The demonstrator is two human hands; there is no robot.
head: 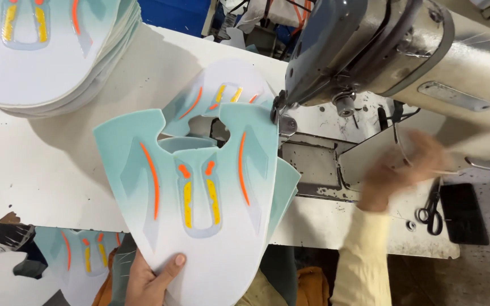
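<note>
My left hand (151,276) grips the near edge of a flat shoe upper piece (199,187), white and pale teal with orange stripes and yellow bars. Its far edge lies under the needle area of the sewing machine (370,51). A second matching piece (222,90) lies beyond it, joined at the machine's foot. My right hand (404,170), blurred by motion, hovers over the machine bed to the right of the needle; a thin thread runs by it, and I cannot tell whether the fingers hold it.
A tall stack of matching pieces (46,56) sits at the table's far left. Black scissors (431,212) lie at the right of the white table (41,170). More pieces (80,255) rest below the table edge, near my lap.
</note>
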